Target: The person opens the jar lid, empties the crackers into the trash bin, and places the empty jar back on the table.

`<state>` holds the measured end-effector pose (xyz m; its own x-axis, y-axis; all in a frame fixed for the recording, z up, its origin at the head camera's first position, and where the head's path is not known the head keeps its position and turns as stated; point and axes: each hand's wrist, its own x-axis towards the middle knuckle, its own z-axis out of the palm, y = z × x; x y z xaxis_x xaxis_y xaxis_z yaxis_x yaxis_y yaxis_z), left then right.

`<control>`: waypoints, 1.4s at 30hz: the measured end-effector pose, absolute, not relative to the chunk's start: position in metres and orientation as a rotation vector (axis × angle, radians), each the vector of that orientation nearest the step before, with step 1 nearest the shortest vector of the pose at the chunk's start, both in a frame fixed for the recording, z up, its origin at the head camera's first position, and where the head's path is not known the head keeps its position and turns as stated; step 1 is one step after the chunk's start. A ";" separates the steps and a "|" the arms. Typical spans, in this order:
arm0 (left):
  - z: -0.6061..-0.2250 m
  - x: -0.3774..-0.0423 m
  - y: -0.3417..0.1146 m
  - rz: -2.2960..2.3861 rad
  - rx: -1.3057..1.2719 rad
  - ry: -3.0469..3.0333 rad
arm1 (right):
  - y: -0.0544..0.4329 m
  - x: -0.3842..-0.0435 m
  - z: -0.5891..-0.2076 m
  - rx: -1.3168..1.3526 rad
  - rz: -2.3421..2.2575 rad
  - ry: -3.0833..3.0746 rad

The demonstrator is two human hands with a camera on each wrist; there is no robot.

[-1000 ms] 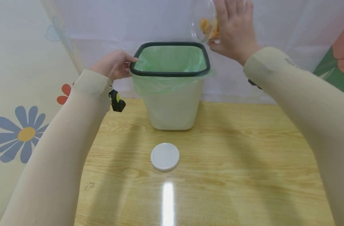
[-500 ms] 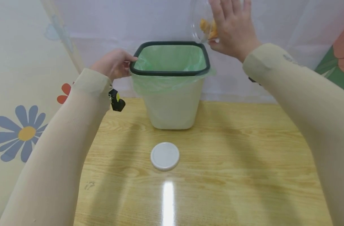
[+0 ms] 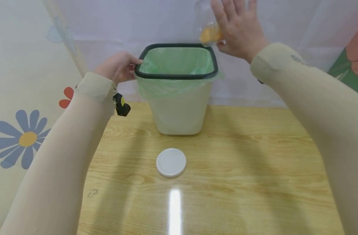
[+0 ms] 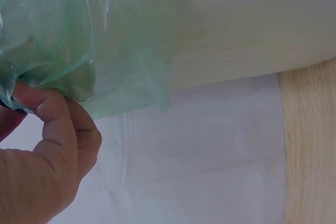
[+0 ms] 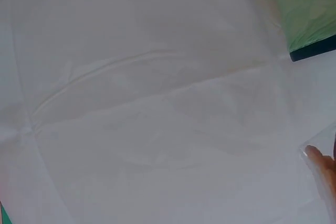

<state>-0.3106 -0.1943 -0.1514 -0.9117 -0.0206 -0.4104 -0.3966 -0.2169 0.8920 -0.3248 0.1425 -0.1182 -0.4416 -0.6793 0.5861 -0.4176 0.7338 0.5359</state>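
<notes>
A pale trash bin (image 3: 180,112) with a dark rim (image 3: 177,77) stands against the white cloth, lined with a green plastic bag (image 3: 170,89) folded over the rim. My left hand (image 3: 118,67) pinches the rim and bag at the left side; in the left wrist view its fingers (image 4: 55,114) curl at the bag's gathered edge. My right hand (image 3: 240,31) grips a clear jar (image 3: 203,13) tipped on its side above the bin's back right corner. Orange chunks (image 3: 209,34) lie inside, toward its left end. The right wrist view catches only part of the jar (image 5: 310,153) at its edge.
A round white lid (image 3: 171,163) lies flat on the wooden table (image 3: 231,182) in front of the bin. White cloth (image 3: 114,23) hangs right behind the bin. A flower-patterned cloth (image 3: 8,81) is at the left.
My right hand has moved a little to the left and tipped the jar further. The orange chunks have slid toward its left end. My left hand stays at the rim.
</notes>
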 end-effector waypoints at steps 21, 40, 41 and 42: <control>-0.153 -0.308 -0.196 2.239 -0.503 1.801 | 0.137 -0.329 -0.115 0.878 -0.403 -2.019; -0.154 -0.313 -0.193 2.251 -0.505 1.788 | 0.148 -0.329 -0.109 0.938 -0.526 -1.960; -0.154 -0.313 -0.193 2.250 -0.505 1.791 | 0.148 -0.329 -0.109 0.952 -0.526 -1.950; -0.153 -0.313 -0.193 2.251 -0.507 1.790 | 0.148 -0.329 -0.109 0.962 -0.533 -1.942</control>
<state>-0.3130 -0.1935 -0.1534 -0.9160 -0.0411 -0.3990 -0.3796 -0.2330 0.8953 -0.3295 0.1484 -0.1088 -0.3140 -0.7939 0.5207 -0.4167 0.6080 0.6758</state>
